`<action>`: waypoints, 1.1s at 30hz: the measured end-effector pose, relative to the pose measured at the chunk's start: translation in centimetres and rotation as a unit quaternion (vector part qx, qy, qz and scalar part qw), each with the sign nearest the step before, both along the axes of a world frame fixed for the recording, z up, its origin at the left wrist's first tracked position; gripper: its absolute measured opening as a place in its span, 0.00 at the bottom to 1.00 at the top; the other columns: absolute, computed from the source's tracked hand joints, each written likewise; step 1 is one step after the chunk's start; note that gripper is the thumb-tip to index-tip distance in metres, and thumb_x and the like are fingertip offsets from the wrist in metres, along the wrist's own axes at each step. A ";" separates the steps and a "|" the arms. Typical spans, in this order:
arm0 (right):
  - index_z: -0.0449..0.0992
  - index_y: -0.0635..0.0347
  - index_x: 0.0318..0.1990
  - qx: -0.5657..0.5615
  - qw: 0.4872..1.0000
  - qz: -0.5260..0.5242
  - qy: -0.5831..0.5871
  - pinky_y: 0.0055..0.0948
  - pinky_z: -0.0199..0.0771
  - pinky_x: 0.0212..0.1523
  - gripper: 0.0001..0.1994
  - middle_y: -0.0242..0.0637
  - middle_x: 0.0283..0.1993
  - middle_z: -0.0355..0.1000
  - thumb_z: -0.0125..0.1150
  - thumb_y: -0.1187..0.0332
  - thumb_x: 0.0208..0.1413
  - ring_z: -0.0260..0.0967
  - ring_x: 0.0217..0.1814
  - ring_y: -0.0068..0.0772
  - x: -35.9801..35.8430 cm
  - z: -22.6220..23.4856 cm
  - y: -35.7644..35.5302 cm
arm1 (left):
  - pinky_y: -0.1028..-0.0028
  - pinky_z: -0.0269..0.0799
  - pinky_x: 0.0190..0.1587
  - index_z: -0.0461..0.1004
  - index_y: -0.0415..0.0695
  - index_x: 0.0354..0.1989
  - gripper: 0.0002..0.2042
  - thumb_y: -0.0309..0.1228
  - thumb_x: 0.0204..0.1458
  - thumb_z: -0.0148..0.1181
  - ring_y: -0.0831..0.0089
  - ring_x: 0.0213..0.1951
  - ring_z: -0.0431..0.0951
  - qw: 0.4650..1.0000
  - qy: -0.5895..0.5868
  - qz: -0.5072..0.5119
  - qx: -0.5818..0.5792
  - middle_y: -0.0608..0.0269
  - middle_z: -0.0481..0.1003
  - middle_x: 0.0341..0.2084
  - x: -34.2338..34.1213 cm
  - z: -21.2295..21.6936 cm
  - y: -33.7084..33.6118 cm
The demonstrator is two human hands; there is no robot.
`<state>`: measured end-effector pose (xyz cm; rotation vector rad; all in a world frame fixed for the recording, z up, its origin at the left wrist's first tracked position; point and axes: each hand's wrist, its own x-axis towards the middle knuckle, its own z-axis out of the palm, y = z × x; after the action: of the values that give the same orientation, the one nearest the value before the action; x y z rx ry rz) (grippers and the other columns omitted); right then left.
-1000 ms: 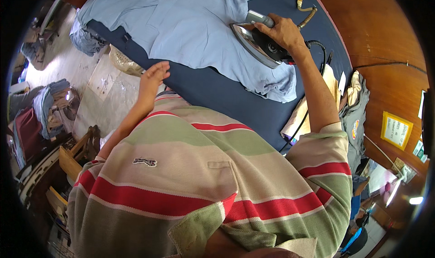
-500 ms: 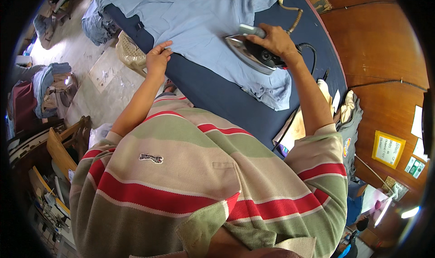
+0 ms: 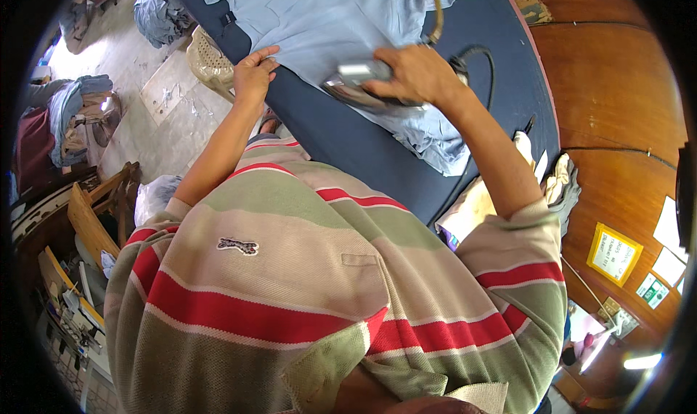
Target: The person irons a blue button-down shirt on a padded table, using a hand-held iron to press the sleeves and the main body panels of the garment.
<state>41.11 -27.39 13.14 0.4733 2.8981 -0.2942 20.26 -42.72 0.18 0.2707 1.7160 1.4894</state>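
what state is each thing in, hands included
left hand: at shirt's edge, seems to pinch it
right hand: closed around iron's handle
iron: blurred, tilt and heat unclear
shirt: spread out, creased
table: partly covered by shirt
cord: looped
lamp: lit

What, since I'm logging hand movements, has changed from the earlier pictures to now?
The left hand has reached the blue garment and pinches its near edge. The right hand has moved the iron leftward and toward the person. That grip is unchanged; the garment stays spread.
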 end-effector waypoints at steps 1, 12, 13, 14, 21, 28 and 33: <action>0.74 0.57 0.34 -0.001 1.000 0.007 -0.009 0.43 0.73 0.30 0.26 0.45 0.22 0.72 0.53 0.40 0.47 0.73 0.28 0.50 1.8 0.0 0.0 | 0.87 0.63 0.32 0.76 0.45 0.45 0.12 0.23 0.53 0.52 0.87 0.32 0.70 1.000 -0.001 0.001 -0.001 0.73 0.73 0.31 -0.1 -0.1 -0.1; 0.75 0.59 0.36 -0.008 0.984 -0.177 0.003 0.42 0.72 0.33 0.25 0.49 0.24 0.73 0.57 0.43 0.46 0.73 0.30 0.52 1.7 0.5 -2.8 | 0.85 0.62 0.34 0.75 0.47 0.44 0.11 0.24 0.52 0.55 0.86 0.31 0.71 0.998 0.049 -0.027 0.020 0.74 0.73 0.30 -1.1 -0.7 -0.2; 0.75 0.59 0.36 -0.013 0.985 -0.173 0.008 0.43 0.72 0.33 0.25 0.49 0.24 0.73 0.57 0.43 0.46 0.73 0.30 0.52 0.4 0.5 -3.2 | 0.83 0.62 0.33 0.75 0.46 0.42 0.10 0.24 0.51 0.55 0.84 0.30 0.71 0.998 0.062 -0.029 0.015 0.73 0.72 0.28 -1.2 -0.5 0.0; 0.75 0.59 0.37 -0.018 0.985 -0.171 0.012 0.43 0.72 0.33 0.25 0.49 0.24 0.73 0.56 0.43 0.46 0.72 0.31 0.52 -0.8 0.4 -3.4 | 0.81 0.63 0.32 0.75 0.45 0.41 0.10 0.24 0.51 0.55 0.83 0.29 0.70 0.997 0.075 -0.031 0.010 0.72 0.71 0.25 -1.2 -0.1 0.1; 0.73 0.62 0.35 -0.050 0.987 -0.148 0.034 0.44 0.72 0.32 0.26 0.51 0.24 0.73 0.54 0.43 0.48 0.72 0.30 0.53 -2.9 0.6 -3.3 | 0.69 0.67 0.35 0.69 0.42 0.46 0.13 0.30 0.52 0.55 0.65 0.31 0.73 0.896 0.433 -0.003 -0.095 0.57 0.71 0.27 -0.8 1.9 0.4; 0.74 0.64 0.36 -0.012 0.956 -0.289 0.042 0.43 0.72 0.36 0.28 0.53 0.27 0.74 0.55 0.42 0.49 0.73 0.33 0.54 2.8 0.3 0.9 | 0.58 0.61 0.50 0.65 0.47 0.53 0.21 0.40 0.52 0.55 0.64 0.53 0.66 0.762 0.598 -0.246 0.038 0.62 0.68 0.49 6.4 0.0 2.9; 0.75 0.65 0.41 -0.028 0.920 -0.383 0.072 0.38 0.72 0.37 0.30 0.53 0.28 0.74 0.54 0.42 0.50 0.75 0.33 0.50 5.8 0.7 4.0 | 0.48 0.46 0.59 0.59 0.54 0.61 0.27 0.47 0.53 0.49 0.68 0.65 0.52 0.661 0.670 -0.334 -0.057 0.72 0.56 0.63 5.7 -0.6 1.7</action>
<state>46.91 -23.44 13.84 1.6253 2.6751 -0.5283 25.92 -41.05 -0.39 2.0859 2.2514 0.4428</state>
